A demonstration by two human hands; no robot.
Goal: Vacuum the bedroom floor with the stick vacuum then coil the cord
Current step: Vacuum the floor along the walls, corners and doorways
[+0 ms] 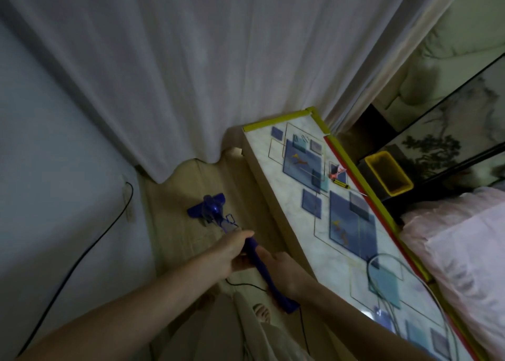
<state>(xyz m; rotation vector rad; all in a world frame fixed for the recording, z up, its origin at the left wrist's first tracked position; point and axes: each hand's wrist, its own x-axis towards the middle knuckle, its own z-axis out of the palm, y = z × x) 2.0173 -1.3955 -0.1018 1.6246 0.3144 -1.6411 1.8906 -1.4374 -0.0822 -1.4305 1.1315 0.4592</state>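
Dim bedroom, pale curtain (169,68) drawn: both hands grip the blue stick vacuum (247,247), left hand (235,254) curled high on the shaft, right hand (281,272) lower, its head (206,206) on the wooden floor (175,196) beside a patterned bench (336,216); black cord (82,254) trails left

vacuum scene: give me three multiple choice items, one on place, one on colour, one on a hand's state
1. Where is the vacuum head?
A) on the floor near the curtain
B) on the bed
C) on the table top
2. What colour is the vacuum handle?
A) red
B) blue
C) white
3. What is the left hand doing?
A) hanging idle
B) pulling the curtain
C) gripping the handle

A: the head sits on the floor below the curtain hem.
B: the handle is dark blue.
C: its fingers wrap round the handle.
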